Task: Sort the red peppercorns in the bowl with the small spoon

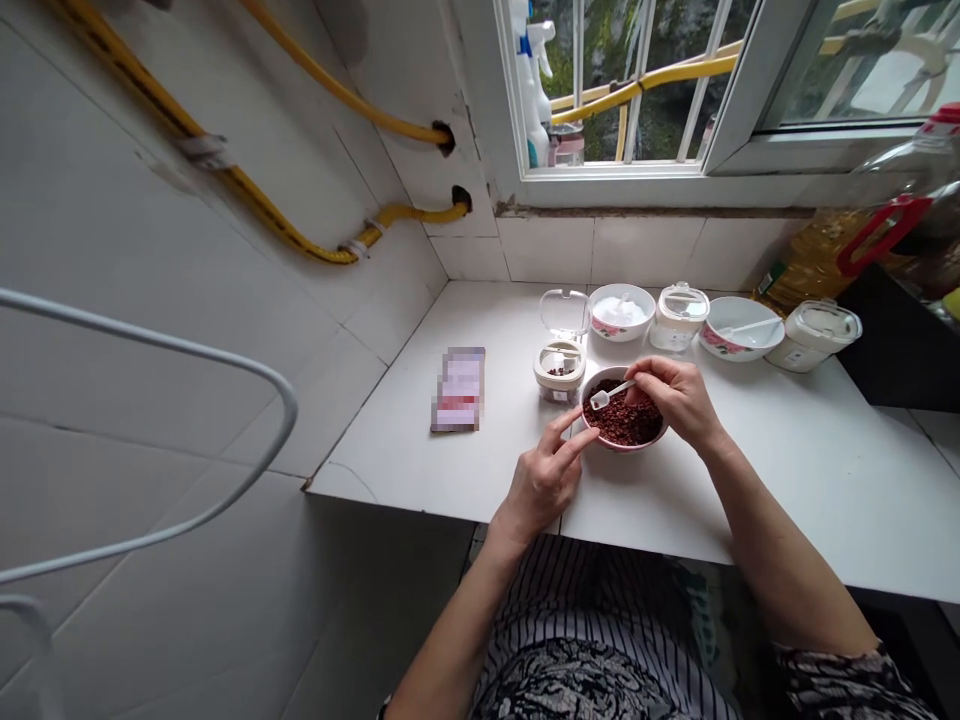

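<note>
One small bowl [624, 425], filled with dark red peppercorn-like grains, sits on the white counter [420, 440] near its front edge, directly before the person. The right hand [679, 395] is over the bowl's right rim, fingers closed in a pinch on the handle of a small white spoon [609, 393], whose scoop end hangs above the grains at the bowl's left side. The left hand [546, 478] rests on the counter at the bowl's near-left side, loosely open, with forefinger and thumb extended and touching the bowl's outer wall.

Just behind and left of the bowl stands a small clear jar [559, 371] with its hinged lid raised; a few dark grains show inside. Further back, in a row below the window [637, 85], stand a flowered bowl of white powder [621, 312], a lidded jar [679, 316], a second flowered bowl [741, 328] holding a white spoon, and another lidded jar [814, 335]. A flat packet [459, 388], blurred, lies on the counter well to the left. A large oil bottle [862, 235] with a red handle stands at the far right.
</note>
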Demonstrator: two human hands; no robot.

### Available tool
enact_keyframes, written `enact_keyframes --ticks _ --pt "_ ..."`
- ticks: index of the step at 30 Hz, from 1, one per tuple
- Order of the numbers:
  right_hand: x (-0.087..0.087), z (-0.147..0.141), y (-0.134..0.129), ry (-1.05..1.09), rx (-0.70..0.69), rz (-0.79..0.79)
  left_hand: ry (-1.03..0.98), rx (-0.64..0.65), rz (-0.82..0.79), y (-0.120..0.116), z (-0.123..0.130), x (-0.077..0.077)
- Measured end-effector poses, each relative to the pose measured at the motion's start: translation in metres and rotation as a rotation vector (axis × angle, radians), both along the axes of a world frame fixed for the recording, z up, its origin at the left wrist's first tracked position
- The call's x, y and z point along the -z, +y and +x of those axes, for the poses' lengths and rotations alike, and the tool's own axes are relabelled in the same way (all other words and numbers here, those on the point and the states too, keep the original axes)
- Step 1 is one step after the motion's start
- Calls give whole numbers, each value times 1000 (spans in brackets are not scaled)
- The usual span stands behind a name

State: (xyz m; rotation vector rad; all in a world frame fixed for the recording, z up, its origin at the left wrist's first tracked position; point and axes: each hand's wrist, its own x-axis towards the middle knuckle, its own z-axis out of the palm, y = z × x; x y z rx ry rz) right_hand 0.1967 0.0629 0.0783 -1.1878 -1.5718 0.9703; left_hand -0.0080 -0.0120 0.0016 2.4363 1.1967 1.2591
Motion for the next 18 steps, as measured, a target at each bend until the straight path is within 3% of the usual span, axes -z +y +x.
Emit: enact_keyframes --ticks 12,18 --pt "-1 1 3 130 38 -78 -5 -2 19 0 1 1" --pt "-4 6 5 183 104 -31 -4 3 13 0 0 1"
